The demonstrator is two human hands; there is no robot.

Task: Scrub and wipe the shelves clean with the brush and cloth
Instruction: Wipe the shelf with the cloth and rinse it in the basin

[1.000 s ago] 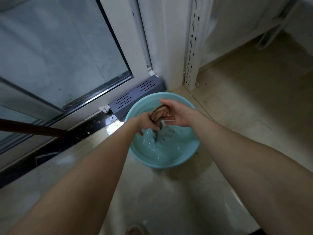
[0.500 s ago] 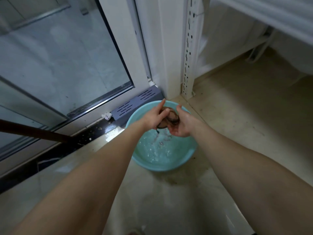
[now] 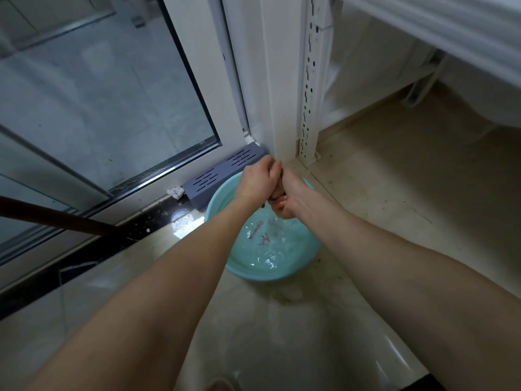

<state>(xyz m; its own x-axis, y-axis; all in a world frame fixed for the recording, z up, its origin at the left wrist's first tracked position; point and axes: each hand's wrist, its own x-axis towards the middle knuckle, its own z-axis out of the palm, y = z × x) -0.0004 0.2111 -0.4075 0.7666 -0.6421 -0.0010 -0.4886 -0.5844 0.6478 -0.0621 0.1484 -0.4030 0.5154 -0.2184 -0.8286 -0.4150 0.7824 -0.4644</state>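
A dark wet cloth (image 3: 279,184) is squeezed between both my hands above a teal basin (image 3: 306,263) of water on the floor. My left hand (image 3: 258,179) grips its upper part with curled fingers. My right hand (image 3: 287,197) grips the lower part, and only a thin dark strip of cloth shows between them. Water drips from the cloth into the basin. The white shelf unit stands to the right, with its perforated upright (image 3: 308,80) and a shelf edge (image 3: 451,32) at the top right. No brush is in view.
A glass sliding door (image 3: 98,94) fills the left side, with a grey vented block (image 3: 222,172) at its base next to the basin. A brown handle (image 3: 56,218) crosses in from the left. Beige floor tiles (image 3: 408,179) lie under the shelf.
Both hands lifted the cloth higher above the water and closed tightly together around it, twisting it. The view tilted up, so more of the shelf shows.
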